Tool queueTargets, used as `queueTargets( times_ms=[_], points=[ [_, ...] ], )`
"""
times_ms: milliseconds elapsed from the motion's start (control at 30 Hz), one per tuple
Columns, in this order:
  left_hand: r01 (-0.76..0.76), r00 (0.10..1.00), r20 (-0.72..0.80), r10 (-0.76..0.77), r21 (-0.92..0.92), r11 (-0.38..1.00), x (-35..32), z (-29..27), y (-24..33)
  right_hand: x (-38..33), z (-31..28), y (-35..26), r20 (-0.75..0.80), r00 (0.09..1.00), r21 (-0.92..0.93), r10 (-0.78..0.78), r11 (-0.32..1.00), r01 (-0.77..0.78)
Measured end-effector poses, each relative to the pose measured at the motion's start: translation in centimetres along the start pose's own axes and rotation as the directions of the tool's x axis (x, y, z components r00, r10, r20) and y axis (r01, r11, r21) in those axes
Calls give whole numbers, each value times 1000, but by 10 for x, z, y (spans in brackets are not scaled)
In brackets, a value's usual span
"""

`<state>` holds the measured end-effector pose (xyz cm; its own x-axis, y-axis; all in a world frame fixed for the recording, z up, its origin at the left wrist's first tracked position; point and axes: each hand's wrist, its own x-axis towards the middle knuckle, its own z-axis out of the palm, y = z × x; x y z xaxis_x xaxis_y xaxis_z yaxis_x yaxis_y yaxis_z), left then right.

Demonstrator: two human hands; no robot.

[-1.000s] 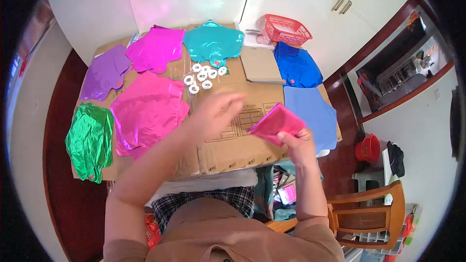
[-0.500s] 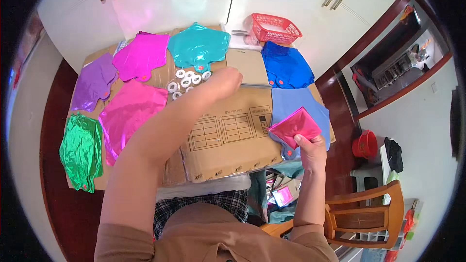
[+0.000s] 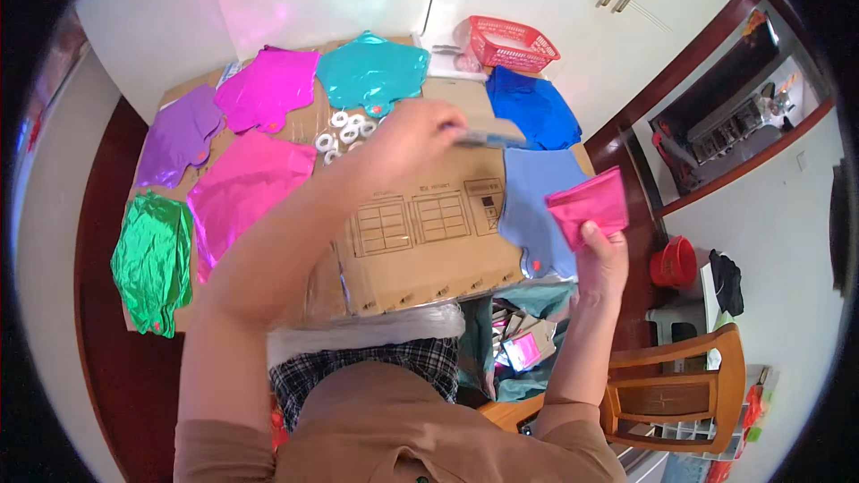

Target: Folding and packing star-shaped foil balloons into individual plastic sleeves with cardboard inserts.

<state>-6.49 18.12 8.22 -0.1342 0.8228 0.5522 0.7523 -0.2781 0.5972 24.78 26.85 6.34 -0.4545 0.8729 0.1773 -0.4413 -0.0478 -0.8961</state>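
Note:
My right hand (image 3: pixel 601 259) pinches a folded pink foil balloon (image 3: pixel 595 201), thumb on its near corner, above the light-blue foil pile (image 3: pixel 537 206). My left hand (image 3: pixel 416 139), smeared by motion, reaches across the table and grips a thin flat card (image 3: pixel 492 139) seen almost edge-on. Behind that card lies a stack of brown cards (image 3: pixel 456 100). Several white ribbon rolls (image 3: pixel 349 125) sit beside my left wrist, some hidden by the arm. Below both hands is a printed cardboard sheet (image 3: pixel 420 241).
Flat foil balloon piles lie around the table: teal (image 3: pixel 374 72), magenta (image 3: pixel 267 89), purple (image 3: pixel 179 143), green (image 3: pixel 152 259), pink (image 3: pixel 250 183) and dark blue (image 3: pixel 534 109). A red basket (image 3: pixel 514 58) stands at the back. An open bag (image 3: pixel 479 349) holds packets under the front edge; a wooden chair (image 3: pixel 676 394) is right.
My left hand has lifted a thin card off the stack and moved slightly right. My right hand has moved up and to the right with the folded pink balloon.

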Motion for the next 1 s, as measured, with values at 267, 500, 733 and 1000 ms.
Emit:
queueTargets(
  times_ms=[267,500,733,1000],
  points=[
    [13,995,87,-45,340,940,-226,-37,110,-33,76,35,206,817,-435,539,798,-417],
    [456,833,-338,-439,-31,889,-328,11,110,-78,120,71,328,661,-550,675,705,-448],
    [470,715,259,-650,-866,173,-314,66,77,-94,129,85,407,676,-585,615,743,-325],
    [272,448,284,-848,-947,-173,-285,77,92,-100,111,119,481,769,-748,421,655,109]
  ],
)
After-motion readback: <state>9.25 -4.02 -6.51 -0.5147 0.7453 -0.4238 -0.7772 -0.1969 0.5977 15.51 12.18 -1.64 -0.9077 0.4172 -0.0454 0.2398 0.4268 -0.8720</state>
